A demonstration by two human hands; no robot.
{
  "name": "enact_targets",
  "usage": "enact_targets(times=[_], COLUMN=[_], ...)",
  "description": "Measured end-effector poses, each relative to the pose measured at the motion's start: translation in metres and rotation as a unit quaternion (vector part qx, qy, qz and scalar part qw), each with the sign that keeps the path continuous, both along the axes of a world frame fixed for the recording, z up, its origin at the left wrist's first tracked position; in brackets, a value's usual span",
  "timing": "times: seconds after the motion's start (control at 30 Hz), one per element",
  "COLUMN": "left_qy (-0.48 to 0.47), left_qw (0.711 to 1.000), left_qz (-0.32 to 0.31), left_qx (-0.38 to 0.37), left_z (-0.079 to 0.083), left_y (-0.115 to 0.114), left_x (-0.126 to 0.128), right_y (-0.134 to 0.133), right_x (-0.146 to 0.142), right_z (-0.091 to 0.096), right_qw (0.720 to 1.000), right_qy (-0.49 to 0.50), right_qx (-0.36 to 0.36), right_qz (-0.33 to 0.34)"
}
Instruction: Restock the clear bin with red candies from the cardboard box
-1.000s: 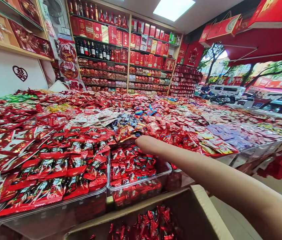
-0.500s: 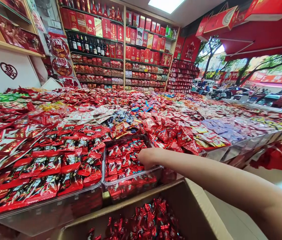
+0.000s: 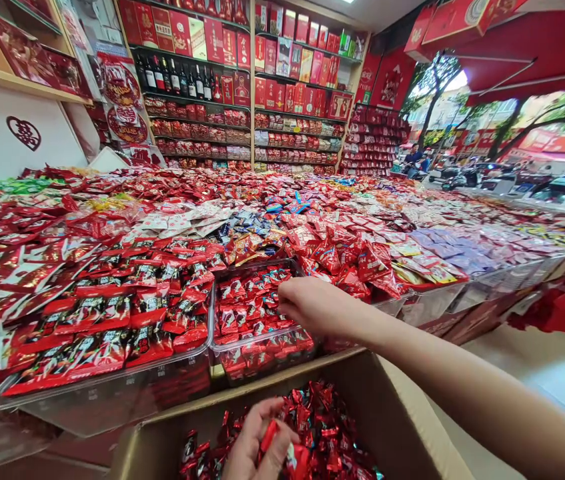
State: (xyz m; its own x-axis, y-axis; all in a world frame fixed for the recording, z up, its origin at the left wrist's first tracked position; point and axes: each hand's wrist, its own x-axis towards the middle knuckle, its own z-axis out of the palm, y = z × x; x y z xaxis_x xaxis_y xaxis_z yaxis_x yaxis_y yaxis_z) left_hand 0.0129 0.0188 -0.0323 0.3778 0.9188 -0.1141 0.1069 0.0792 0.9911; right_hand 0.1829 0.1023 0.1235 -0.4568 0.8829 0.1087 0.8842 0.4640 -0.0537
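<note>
My right hand [image 3: 312, 305] reaches over the near right corner of a clear plastic bin [image 3: 262, 343] filled with small red wrapped candies [image 3: 247, 307]. Its fingers curl down toward the candies; whether they hold any is hidden. My left hand [image 3: 257, 447] is at the bottom of the view, inside a cardboard box [image 3: 402, 427] of shiny red candies [image 3: 322, 433], its fingers closed on several of them.
A larger clear bin [image 3: 107, 390] of red and black packets sits left of the small one. The display table [image 3: 487, 280] is covered with heaps of wrapped sweets. Shelves [image 3: 252, 87] of red gift boxes and bottles line the back wall. The street shows at right.
My right hand pulled back from the far edge of the small bin to its near right corner. My left hand came into view gripping candies in the box. The view tilted down slightly.
</note>
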Motion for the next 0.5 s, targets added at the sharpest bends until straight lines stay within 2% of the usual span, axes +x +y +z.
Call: enact_targets(times=[0.03, 0.1, 0.2, 0.27, 0.33, 0.4, 0.43, 0.5], left_qy=[-0.044, -0.090, -0.128, -0.134, -0.124, -0.120, -0.123, -0.126], left_qw=[0.998, 0.991, 0.984, 0.981, 0.979, 0.979, 0.979, 0.979], left_qz=[0.036, 0.084, 0.104, 0.120, 0.130, 0.118, 0.114, 0.119], left_qx=[-0.017, -0.051, -0.069, -0.079, -0.094, -0.111, -0.115, -0.107], left_z=[0.004, 0.013, 0.021, 0.021, 0.019, 0.018, 0.017, 0.017], left_y=[-0.001, -0.002, -0.002, -0.002, -0.002, -0.003, -0.003, -0.004], left_x=[0.000, 0.001, 0.003, 0.004, 0.004, 0.004, 0.004, 0.006], right_y=[-0.017, -0.050, -0.083, -0.092, -0.092, -0.090, -0.089, -0.090], right_x=[0.001, 0.002, -0.003, -0.009, -0.014, -0.017, -0.018, -0.018], right_z=[-0.001, -0.012, -0.051, -0.082, -0.108, -0.125, -0.129, -0.133], right_qw=[0.998, 0.980, 0.928, 0.874, 0.795, 0.722, 0.700, 0.688], right_qy=[0.064, 0.173, 0.292, 0.382, 0.484, 0.563, 0.588, 0.620], right_qx=[-0.013, -0.097, -0.229, -0.288, -0.345, -0.375, -0.375, -0.345], right_qz=[0.012, 0.017, -0.041, -0.082, -0.120, -0.145, -0.150, -0.148])
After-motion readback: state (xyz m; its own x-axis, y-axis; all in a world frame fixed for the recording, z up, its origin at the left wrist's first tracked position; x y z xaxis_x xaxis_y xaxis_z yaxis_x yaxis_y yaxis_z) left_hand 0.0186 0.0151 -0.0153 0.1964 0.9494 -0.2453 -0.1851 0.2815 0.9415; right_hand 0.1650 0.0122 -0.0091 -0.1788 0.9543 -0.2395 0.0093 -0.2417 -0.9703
